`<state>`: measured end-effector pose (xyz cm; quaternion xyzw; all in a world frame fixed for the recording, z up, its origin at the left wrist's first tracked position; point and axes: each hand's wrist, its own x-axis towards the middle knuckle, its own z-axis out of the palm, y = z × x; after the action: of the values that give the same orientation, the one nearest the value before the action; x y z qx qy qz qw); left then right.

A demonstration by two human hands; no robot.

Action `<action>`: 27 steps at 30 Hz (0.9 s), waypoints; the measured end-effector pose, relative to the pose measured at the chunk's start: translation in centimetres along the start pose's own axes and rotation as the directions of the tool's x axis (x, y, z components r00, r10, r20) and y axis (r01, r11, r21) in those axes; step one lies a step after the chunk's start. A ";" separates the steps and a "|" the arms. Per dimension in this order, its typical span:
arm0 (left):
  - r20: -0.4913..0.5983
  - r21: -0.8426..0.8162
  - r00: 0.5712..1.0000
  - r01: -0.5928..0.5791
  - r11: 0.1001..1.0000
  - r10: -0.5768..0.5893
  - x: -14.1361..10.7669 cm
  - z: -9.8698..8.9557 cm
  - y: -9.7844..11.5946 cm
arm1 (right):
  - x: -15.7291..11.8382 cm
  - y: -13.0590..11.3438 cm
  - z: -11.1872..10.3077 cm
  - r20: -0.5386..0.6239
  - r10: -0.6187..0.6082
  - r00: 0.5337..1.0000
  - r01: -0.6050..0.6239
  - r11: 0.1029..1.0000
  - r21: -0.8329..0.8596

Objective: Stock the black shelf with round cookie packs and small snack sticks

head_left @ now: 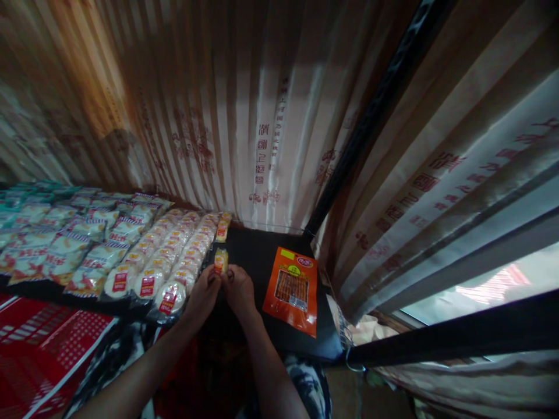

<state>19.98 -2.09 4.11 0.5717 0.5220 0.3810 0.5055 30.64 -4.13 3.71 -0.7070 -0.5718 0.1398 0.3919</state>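
Side by side over the black shelf [257, 244], my left hand [207, 290] and my right hand [238, 286] pinch the lower end of a small yellow snack packet [220, 260] with a red-orange label. Just behind it, a similar yellow packet [223, 227] lies at the back of the shelf. To the left run rows of round white wrapped crackers [169, 297] with red labels, overlapping one another. An orange snack bag [292, 291] with a clear window lies flat to the right of my right hand. My fingertips partly cover the held packet's lower end.
Several white and blue snack bags [65, 250] fill the shelf's left side, with green packets [39, 189] beyond. Below stands a red plastic basket [48, 349]. A printed curtain [271, 116] hangs behind, and a dark metal post [362, 128] rises at the shelf's right corner.
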 end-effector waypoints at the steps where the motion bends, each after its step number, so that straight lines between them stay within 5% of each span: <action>1: -0.014 0.034 1.000 0.001 0.999 0.000 0.1 0.1 0.3 | 0.3 0.0 0.1 -0.007 -0.002 1.000 0.002 1.000 -0.007; 11: -0.051 0.255 0.999 -0.001 0.967 0.014 2.3 0.6 1.0 | 3.2 -0.1 2.0 0.006 0.100 0.995 -0.099 0.995 -0.021; 27: -0.092 0.310 0.994 -0.022 0.950 0.054 5.4 1.7 1.8 | 6.3 -0.6 2.6 0.049 0.159 0.986 -0.157 0.986 -0.052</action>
<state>22.86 3.04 5.01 0.6340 0.5885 0.3323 0.3759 30.46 2.73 4.00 -0.7553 -0.5273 0.1753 0.3475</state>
